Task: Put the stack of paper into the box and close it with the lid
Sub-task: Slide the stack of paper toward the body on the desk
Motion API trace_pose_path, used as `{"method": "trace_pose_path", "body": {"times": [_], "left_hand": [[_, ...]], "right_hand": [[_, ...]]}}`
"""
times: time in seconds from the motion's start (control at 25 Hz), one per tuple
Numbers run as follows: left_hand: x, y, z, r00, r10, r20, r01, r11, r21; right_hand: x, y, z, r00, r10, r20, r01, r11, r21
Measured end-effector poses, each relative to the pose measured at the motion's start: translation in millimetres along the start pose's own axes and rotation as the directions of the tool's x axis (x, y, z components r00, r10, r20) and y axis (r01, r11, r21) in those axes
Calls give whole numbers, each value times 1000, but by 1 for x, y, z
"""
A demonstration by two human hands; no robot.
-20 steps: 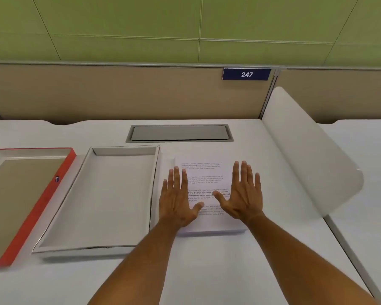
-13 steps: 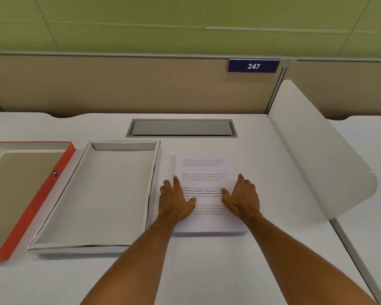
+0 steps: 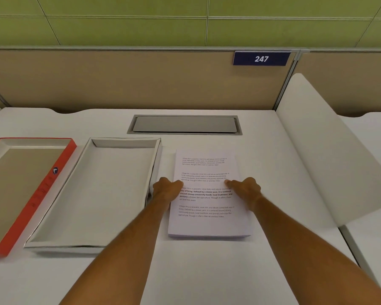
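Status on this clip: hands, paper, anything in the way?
Left hand and right hand gripping paper stack's long edges. Stack flat on desk, box beside it empty. Nothing in the way.

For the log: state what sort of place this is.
Most likely an office workstation. A white desk backed by a beige partition, a numbered plate "247" on it, and a cable hatch set into the desktop all point that way.

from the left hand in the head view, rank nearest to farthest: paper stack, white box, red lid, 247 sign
1. paper stack, touching the left hand at its left edge
2. white box, just left
3. red lid, far left
4. 247 sign, on the back partition
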State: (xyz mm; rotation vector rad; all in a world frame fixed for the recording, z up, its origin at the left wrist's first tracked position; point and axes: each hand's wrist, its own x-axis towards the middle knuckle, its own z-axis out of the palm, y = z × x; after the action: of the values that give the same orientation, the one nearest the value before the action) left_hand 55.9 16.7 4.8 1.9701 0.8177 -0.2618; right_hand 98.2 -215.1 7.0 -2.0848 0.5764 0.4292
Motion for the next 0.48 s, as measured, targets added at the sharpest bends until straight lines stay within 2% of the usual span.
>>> {"method": "trace_pose_path", "body": {"times": [0.16, 0.28, 0.48], "left_hand": [[2, 2, -1, 998, -46, 46, 49, 996, -74], [5, 6, -3, 996, -50, 68, 56, 995, -86], [9, 5, -3, 998, -20, 67, 30, 989, -146]], "right_hand": [[9, -2, -2, 992, 39, 119, -45, 998, 49], [13, -4, -3, 991, 8, 137, -15, 999, 52], [14, -4, -11, 972, -14, 237, -48, 966, 253]]}}
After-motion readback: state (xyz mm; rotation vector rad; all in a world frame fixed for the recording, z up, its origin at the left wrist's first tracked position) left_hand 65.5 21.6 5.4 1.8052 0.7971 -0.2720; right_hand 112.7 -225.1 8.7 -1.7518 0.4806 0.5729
